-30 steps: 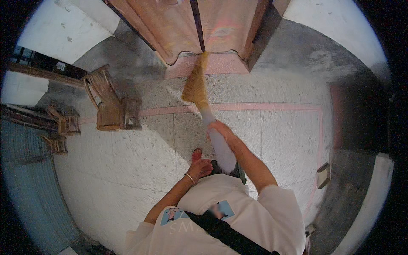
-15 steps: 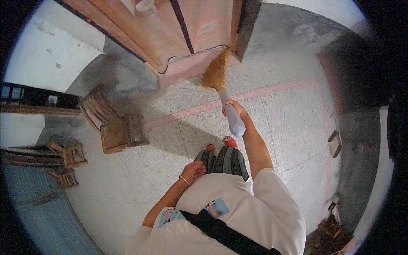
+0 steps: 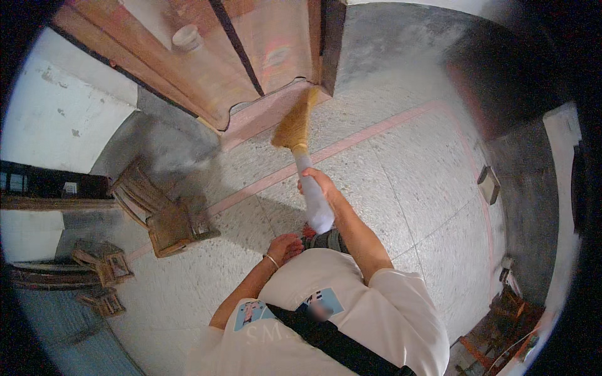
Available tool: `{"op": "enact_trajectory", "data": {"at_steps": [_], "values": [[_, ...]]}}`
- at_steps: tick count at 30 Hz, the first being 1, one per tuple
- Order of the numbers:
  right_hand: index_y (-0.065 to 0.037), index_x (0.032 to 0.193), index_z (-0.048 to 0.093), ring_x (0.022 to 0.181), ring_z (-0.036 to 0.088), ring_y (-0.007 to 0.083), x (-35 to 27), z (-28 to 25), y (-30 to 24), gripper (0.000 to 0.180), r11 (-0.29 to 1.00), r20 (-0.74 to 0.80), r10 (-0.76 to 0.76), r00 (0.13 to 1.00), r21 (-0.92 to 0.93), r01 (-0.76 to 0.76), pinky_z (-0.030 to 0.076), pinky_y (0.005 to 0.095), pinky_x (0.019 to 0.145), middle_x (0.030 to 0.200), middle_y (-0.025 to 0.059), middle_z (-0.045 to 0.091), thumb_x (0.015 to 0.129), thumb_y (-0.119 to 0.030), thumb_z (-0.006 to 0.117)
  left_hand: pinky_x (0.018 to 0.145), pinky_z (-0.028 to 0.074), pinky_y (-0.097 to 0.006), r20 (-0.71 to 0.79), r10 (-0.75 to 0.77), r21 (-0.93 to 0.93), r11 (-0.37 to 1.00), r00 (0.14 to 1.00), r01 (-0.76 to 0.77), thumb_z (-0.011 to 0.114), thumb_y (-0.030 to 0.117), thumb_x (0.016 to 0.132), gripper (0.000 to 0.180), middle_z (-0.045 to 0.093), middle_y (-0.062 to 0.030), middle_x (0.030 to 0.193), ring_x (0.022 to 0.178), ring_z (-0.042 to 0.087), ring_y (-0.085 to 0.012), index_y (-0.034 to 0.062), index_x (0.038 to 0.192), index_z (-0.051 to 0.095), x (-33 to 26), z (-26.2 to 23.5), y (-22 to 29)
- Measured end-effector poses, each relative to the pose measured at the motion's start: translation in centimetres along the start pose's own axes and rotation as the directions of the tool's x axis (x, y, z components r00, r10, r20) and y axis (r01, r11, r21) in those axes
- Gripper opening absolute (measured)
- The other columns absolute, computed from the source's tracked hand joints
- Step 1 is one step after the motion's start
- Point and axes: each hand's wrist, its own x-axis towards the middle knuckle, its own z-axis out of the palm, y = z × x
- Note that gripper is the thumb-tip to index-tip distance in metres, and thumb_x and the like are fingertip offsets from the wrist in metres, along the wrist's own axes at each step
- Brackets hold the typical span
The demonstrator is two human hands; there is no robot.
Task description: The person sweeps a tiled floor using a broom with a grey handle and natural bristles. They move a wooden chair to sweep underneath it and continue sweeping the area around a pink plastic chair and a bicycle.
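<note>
Terrazzo floor [image 3: 401, 188] fills most of our view, speckled grey-white with a pink strip running across it from the left toward the far right. As far as we can judge, the open stretch near us and to the right looks free of visible litter, so what seems left is the edge along the far side, where the floor meets the wooden cabinet [image 3: 251, 56]. That cabinet stands at the far left-centre, its scalloped bottom rail just above the floor. A low wooden chair [image 3: 164, 216] sits on the left, well apart from the sweeping, with smaller wooden frames [image 3: 103, 269] farther left.

We hold a broom [image 3: 301, 147] out ahead: its straw bristles reach the foot of the cabinet, touching or nearly touching the base, and its pale handle runs back toward us. Our right hand [image 3: 321, 185] is wrapped around that handle, fingers closed on it. Our left hand [image 3: 285, 247] hangs near our waist with a thin bracelet at the wrist, fingers loosely curled and holding nothing that we can make out.
</note>
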Motion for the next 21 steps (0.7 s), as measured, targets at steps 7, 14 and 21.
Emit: {"op": "enact_trajectory", "data": {"at_steps": [7, 14, 21], "values": [[-0.002, 0.083, 0.051, 0.053, 0.051, 0.0174, -10.6, -4.7, -2.3, 0.032, 0.994, -0.153, -0.044, 0.987, -0.103, 0.028, 0.043, 0.0286, 0.050, 0.065, 0.0080, 0.054, 0.072, -0.031, 0.057, 0.071, 0.049, -0.033, 0.071, -0.205, -0.424, 0.880, 0.976, 0.216, 0.058, 0.022, 0.079, 0.025, 0.059, -0.0086, 0.088, 0.078, 0.058, -0.0192, 0.0071, 0.099, 0.054, 2.0, 0.5, 1.0], [-0.003, 0.102, 0.046, 0.057, 0.053, 0.0191, -16.5, -9.1, -3.2, 0.038, 0.999, -0.321, -0.012, 0.947, -0.040, -0.001, 0.046, 0.0315, 0.053, 0.072, 0.0094, 0.054, 0.070, -0.021, 0.056, 0.073, 0.049, -0.036, 0.091, -0.078, -0.121, 0.989, 0.993, 0.089, 0.058, 0.018, 0.078, 0.027, 0.059, -0.0108, 0.090, 0.082, 0.059, -0.0239, 0.0063, 0.102, 0.054, 3.0, 2.2, 1.6], [-0.006, 0.125, 0.036, 0.085, 0.051, 0.0244, -16.9, -16.7, 2.3, 0.068, 0.805, -0.238, -0.254, 0.937, -0.589, 0.069, 0.042, 0.0324, 0.075, 0.097, 0.0132, 0.052, 0.064, -0.022, 0.062, 0.073, 0.049, -0.035, 0.150, -0.285, -0.266, 0.911, 0.947, 0.316, 0.059, 0.020, 0.077, 0.026, 0.059, -0.0101, 0.089, 0.081, 0.059, -0.0224, 0.0048, 0.099, 0.055, 4.8, 6.1, 1.9]]}}
